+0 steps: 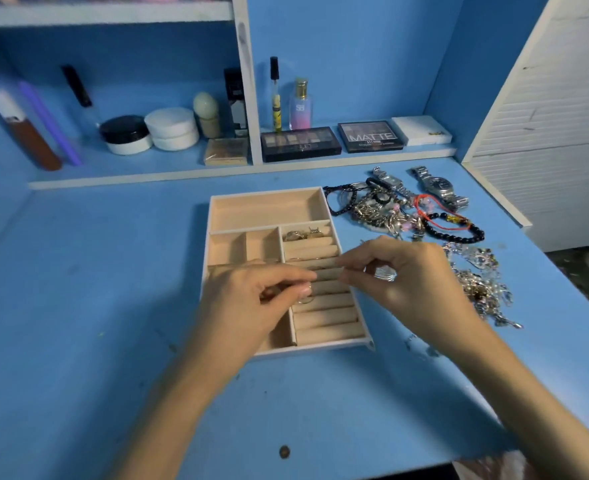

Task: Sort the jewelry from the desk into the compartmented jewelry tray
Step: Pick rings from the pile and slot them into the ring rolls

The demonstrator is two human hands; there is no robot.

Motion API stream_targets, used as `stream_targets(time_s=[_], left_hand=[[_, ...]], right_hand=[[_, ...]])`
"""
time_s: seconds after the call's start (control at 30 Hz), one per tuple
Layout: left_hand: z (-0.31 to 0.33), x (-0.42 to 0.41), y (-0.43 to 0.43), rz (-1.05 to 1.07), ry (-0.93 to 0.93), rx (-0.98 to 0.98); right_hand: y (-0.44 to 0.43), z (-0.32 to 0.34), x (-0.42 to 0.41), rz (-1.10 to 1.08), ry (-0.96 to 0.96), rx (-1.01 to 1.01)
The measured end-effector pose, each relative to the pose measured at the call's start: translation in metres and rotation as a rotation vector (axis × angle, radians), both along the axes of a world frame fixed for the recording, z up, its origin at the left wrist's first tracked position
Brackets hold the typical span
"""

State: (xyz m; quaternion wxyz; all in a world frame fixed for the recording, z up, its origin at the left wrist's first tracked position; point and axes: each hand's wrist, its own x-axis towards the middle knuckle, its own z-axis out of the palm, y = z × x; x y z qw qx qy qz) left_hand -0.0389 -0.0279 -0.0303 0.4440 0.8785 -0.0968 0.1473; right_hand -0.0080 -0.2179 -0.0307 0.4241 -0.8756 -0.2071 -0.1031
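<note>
A beige compartmented jewelry tray (267, 209) lies on the blue desk. A few gold rings (301, 234) sit at the far end of its ring-roll section. My left hand (251, 306) hovers over the tray's near left part and pinches a thin gold ring (305, 299) over the ring rolls. My right hand (407, 278) reaches across the tray's right edge with curled fingers holding silver rings (385, 273). A jewelry pile (390, 213) of chains and bracelets lies right of the tray, with a black bead bracelet (459, 233), two silver watches (440, 187) and a chain heap (483, 285).
Behind the tray a low shelf holds eyeshadow palettes (300, 143), perfume bottles (300, 105), cream jars (172, 128) and tubes (23, 133). A white slatted panel (556, 133) stands at the right. The desk's front edge runs near the lower right.
</note>
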Motion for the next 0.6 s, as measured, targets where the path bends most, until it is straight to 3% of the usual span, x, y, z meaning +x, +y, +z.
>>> stream_targets(time_s=[0.2, 0.6], left_hand=[[-0.004, -0.004, 0.003, -0.036, -0.047, 0.138], [0.002, 0.000, 0.007, -0.138, -0.040, 0.385]], right_hand=[[0.010, -0.012, -0.008, -0.093, -0.057, 0.078], [0.017, -0.015, -0.014, -0.044, -0.248, -0.047]])
